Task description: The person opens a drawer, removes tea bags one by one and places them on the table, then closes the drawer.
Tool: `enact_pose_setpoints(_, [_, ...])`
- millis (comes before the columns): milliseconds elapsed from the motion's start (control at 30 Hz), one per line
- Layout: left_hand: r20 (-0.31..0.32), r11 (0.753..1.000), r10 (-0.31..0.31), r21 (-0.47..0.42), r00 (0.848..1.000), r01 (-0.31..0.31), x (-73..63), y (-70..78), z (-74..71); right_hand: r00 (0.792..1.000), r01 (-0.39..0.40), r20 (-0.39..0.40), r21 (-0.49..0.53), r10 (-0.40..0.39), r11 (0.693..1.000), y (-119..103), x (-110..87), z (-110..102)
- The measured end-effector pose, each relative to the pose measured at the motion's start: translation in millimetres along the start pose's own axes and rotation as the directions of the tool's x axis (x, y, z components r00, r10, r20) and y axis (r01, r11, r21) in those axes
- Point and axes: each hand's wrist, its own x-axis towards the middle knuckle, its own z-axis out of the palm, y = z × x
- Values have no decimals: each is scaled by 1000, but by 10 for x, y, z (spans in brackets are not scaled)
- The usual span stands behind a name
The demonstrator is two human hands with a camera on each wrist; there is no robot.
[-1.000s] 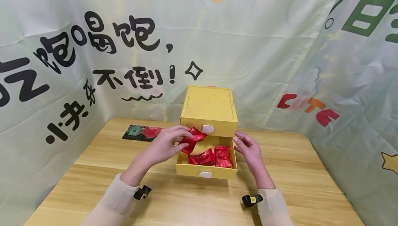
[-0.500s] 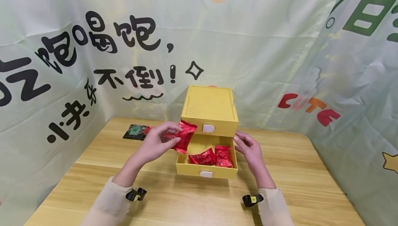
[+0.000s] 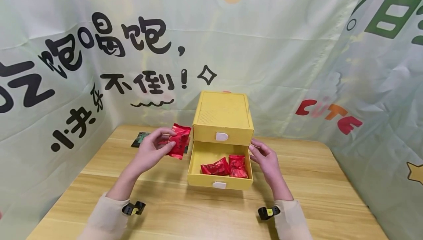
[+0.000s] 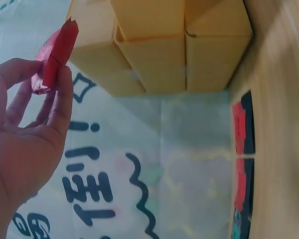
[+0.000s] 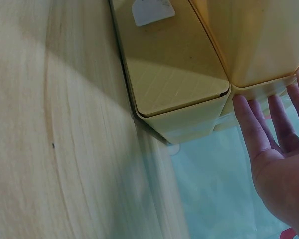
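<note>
My left hand [image 3: 148, 155] pinches a small red foil packet [image 3: 180, 141] between thumb and fingers, held up left of a yellow drawer box [image 3: 223, 109]. The left wrist view shows this packet [image 4: 56, 55] tilted, seen from its narrow side. A pulled-out drawer [image 3: 205, 180] with a white tab holds two more red packets, one lying sideways [image 3: 215, 167] and one lengthwise [image 3: 238, 166]. On the box's right side, my right hand [image 3: 267, 162] rests its fingertips. Its fingers [image 5: 250, 122] are nearly straight against the yellow side in the right wrist view.
Flat dark cards with green and red prints [image 3: 138, 140] lie at the table's back left, partly behind my left hand. The wooden table [image 3: 297, 181] meets a printed cloth backdrop [image 3: 281, 67] at the back and sides. Black wrist cameras [image 3: 133, 208] sit at both cuffs.
My left hand has lifted the red packet from over the drawer and carried it left, past the box's side. The right hand and the drawer stay where they were.
</note>
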Motion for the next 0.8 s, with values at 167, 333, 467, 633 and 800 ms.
enact_pose_setpoints(167, [-29,998,-46,29,999,47,-30,-84,-148,1000,0,7,7,0,1000,9,4,-1])
enact_pose_setpoints(333, [-37,995,-93,37,995,94,-49,-200,-302,1000,0,14,3,0,1000,6,0,-4])
enact_pose_setpoints(467, [-45,992,-117,45,992,119,-55,-314,-415,1000,-1,12,3,1,1000,7,2,-6])
enact_pose_setpoints(633, [-65,985,-140,95,988,146,-63,-434,-531,1000,-1,9,2,1,1000,14,12,-8])
enact_pose_setpoints(800, [-73,968,-188,152,979,197,-79,-537,-631,1000,-5,6,-4,5,1000,17,15,-9])
